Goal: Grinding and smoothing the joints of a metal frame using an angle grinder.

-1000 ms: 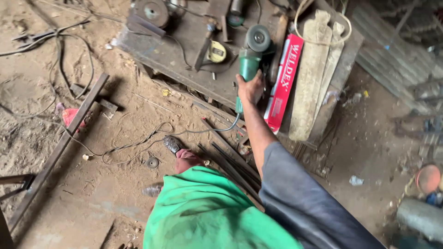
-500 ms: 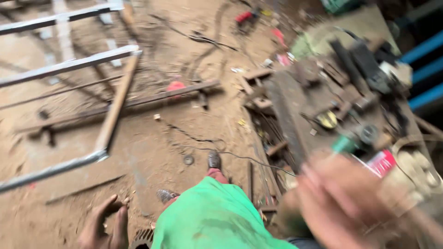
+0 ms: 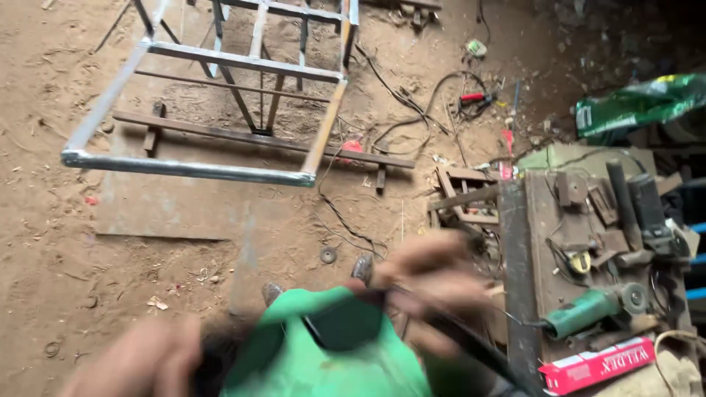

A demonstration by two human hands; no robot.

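Both hands are close to the camera and heavily blurred. My right hand [image 3: 434, 276] grips a pair of dark glasses [image 3: 344, 323], whose black arm runs down to the lower right. My left hand [image 3: 136, 360] is at the bottom left, next to a dark patch that may be the other end of the glasses; its grip is too smeared to read. Below the hands is my green garment [image 3: 331, 367]. A green angle grinder [image 3: 585, 310] lies on the workbench [image 3: 540, 220] to the right, apart from both hands.
A welded metal frame [image 3: 220, 95] lies on the dirt floor ahead, with cables [image 3: 397, 95] trailing beside it. The workbench carries metal scraps, a second grinder [image 3: 651, 209] and a red box [image 3: 596, 365]. A green sack [image 3: 636, 103] sits at the far right.
My right hand has let go of the green grinder, which now lies on the bench. The view swung left toward the frame, and both hands came up near the camera with dark glasses.
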